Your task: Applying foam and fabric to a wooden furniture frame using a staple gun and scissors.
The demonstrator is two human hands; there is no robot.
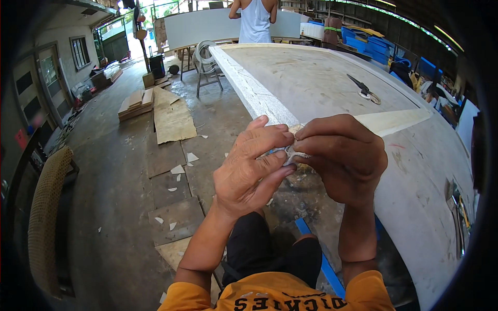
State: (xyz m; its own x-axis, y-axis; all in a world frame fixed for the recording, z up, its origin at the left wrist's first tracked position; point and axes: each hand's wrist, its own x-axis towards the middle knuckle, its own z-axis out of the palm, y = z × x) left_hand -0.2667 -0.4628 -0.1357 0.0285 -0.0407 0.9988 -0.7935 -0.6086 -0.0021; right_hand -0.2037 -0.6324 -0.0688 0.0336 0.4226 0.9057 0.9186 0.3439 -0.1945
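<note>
A long white, rough-textured strip (259, 96) runs along the left edge of the large pale panel (311, 72) toward me. Where its near end meets the corner, my left hand (251, 168) and my right hand (345, 155) come together. Fingers and thumbs of both hands are closed on the crumpled white material (292, 151) there. Most of this bunched end is hidden behind the fingers. Beyond my right hand, a pale tapering piece (397, 120) lies flat on the panel. Farther back on the panel rests a pair of dark-bladed scissors (366, 92).
Several hand tools (456, 217) lie at the panel's right edge. White scraps (178, 169) and cardboard sheets (174, 116) litter the floor to the left, near stacked boards (136, 103). A blue strip (332, 274) is by my legs. Another person (255, 23) stands at the far end.
</note>
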